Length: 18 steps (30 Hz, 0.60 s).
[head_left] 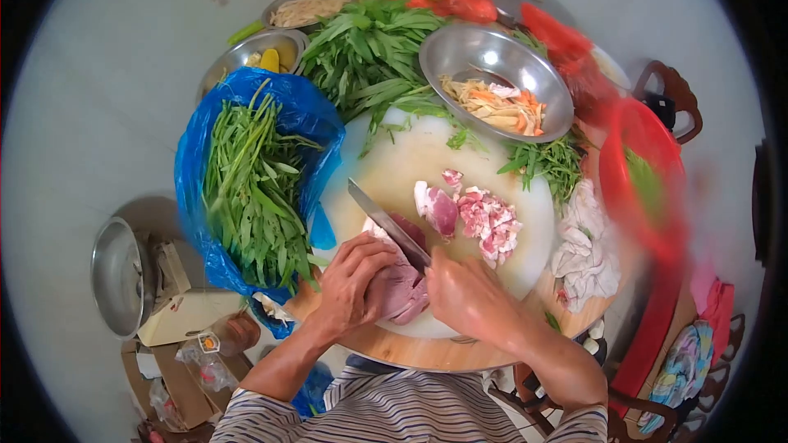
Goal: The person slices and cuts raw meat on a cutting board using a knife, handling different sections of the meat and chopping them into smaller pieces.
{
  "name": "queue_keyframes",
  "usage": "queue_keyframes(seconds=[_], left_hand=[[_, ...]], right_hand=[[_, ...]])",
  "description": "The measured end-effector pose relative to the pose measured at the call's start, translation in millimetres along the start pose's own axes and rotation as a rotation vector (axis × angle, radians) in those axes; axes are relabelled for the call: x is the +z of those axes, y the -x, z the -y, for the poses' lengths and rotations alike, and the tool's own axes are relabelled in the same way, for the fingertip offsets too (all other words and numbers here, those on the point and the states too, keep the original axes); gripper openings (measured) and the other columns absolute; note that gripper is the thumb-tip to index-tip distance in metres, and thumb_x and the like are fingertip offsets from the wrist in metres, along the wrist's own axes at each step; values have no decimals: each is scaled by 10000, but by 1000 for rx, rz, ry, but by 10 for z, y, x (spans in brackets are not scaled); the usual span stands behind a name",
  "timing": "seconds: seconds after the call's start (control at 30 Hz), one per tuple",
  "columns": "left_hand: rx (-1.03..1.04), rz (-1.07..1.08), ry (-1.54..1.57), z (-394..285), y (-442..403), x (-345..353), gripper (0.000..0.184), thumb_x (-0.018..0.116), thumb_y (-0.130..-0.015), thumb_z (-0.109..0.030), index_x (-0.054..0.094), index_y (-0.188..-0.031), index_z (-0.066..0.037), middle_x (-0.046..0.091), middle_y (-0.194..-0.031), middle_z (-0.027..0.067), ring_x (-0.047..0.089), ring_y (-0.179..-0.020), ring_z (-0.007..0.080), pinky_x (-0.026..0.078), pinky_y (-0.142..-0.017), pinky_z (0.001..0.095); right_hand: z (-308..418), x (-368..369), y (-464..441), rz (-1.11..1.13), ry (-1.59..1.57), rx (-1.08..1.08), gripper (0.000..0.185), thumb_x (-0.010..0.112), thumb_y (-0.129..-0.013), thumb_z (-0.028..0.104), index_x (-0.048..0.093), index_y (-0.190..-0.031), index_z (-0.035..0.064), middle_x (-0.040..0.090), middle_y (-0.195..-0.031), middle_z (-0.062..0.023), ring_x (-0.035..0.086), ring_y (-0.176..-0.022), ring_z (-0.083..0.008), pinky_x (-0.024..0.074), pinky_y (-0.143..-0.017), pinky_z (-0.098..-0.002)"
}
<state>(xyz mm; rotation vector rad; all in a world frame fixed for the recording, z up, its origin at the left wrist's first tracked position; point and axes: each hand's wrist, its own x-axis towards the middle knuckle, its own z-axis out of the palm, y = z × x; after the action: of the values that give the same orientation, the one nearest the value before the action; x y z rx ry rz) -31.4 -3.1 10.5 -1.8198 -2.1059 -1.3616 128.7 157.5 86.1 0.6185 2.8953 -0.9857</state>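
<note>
A large piece of raw meat (397, 294) lies near the front of a round white cutting board (361, 166). My left hand (355, 280) presses on its left side, fingers curled over the meat. In my right hand (461, 289) is a kitchen knife (389, 226), its blade slanting up and left across the meat. The knife's handle is hidden inside my closed fingers. To the right of the blade, a chunk of cut meat (437, 210) and a pile of small meat pieces (489, 226) rest on the board.
Behind the board stands a steel bowl (548, 84) of shredded food, beside heaped green leaves (369, 49). A blue plastic bag (190, 172) of greens is at left. A crumpled cloth (586, 251) and a red basket (614, 148) are at right.
</note>
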Motion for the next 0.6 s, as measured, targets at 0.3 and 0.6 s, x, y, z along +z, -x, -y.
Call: queue_keyframes(seconds=[0.3,0.6], left_hand=[[-9,-15,-43,-99,-49,18,359,731,-824,71,710,-1168,-28,746,-1163,147,706,-1141,388,552,-1092,524],[6,-6,-12,-94,-39,23,352,732,-831,72,705,-1168,-27,747,-1156,149,716,-1107,384,554,-1087,522]], right_hand=[[-48,-14,-301,98,-115,10,280,570,-1022,146,604,-1038,-131,707,-908,-386,720,-898,-572,583,-804,-623],[44,-207,-153,177,-45,33,243,563,-1021,116,620,-994,-118,709,-890,-382,715,-885,-583,586,-801,-611]])
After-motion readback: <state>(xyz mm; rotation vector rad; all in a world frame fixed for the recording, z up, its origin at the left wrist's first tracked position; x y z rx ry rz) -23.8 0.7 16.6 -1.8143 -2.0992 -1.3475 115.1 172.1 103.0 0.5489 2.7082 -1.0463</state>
